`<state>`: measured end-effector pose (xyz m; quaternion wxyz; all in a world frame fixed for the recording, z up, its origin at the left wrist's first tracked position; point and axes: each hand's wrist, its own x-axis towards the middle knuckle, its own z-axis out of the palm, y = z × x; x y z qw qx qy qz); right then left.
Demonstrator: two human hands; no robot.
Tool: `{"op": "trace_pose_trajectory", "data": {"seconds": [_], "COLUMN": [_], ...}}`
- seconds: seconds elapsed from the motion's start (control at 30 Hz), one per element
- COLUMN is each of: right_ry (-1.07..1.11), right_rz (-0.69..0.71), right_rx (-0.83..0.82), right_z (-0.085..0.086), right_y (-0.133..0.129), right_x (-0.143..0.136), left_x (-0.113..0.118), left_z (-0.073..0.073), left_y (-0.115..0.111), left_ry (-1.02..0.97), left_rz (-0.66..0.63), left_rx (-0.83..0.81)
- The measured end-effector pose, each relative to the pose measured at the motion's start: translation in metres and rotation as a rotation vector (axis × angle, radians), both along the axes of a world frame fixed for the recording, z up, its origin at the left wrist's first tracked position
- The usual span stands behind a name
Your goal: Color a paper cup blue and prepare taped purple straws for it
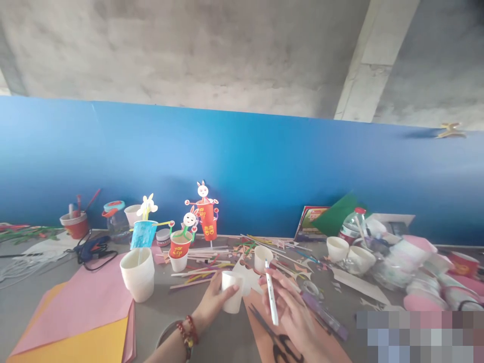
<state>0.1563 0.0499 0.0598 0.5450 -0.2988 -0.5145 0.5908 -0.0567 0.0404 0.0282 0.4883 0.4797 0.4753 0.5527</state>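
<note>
A white paper cup [232, 298] is in my left hand [215, 301], with the thumb across its side and the cup a little tilted. My right hand [289, 305] holds a white marker pen [271, 297], its blue tip pointing up and away from me. The tip is apart from the cup. Just behind it stands another white cup [262, 259]. Below my hands lie black-handled scissors [278, 338] on an orange paper sheet [257, 333]. Left of my left hand is a stack of white cups [138, 280].
Paper-cup rabbit figures [206, 217] and a blue-painted cup [143, 234] stand along the blue partition [249, 166]. Coloured sticks [204, 275] and paper scraps lie mid-table. Pink paper [91, 302] is at left, with a blue glue gun [91, 249] behind. Cups and a bottle [355, 224] crowd the right.
</note>
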Motion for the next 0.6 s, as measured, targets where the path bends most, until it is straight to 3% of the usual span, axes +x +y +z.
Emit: {"op": "trace_pose_trajectory", "data": {"seconds": [0.1, 0.33, 0.47, 0.6], "right_ry": [0.014, -0.008, 0.024, 0.152], "right_rz": [0.057, 0.041, 0.051, 0.147], "right_rx": [0.001, 0.052, -0.001, -0.018], "right_z": [-0.002, -0.019, -0.014, -0.016], "right_y": [0.0, 0.002, -0.004, -0.006], "right_x": [-0.002, -0.011, -0.015, -0.018], "left_x": [-0.01, -0.023, 0.001, 0.024], "left_z": [0.011, 0.033, 0.026, 0.004], "left_y": [-0.001, -0.014, -0.036, -0.042], "left_ry": [-0.12, -0.403, -0.551, -0.662], "left_rz": [0.073, 0.225, 0.045, -0.03], "left_rx": [-0.037, -0.068, -0.247, -0.346]}}
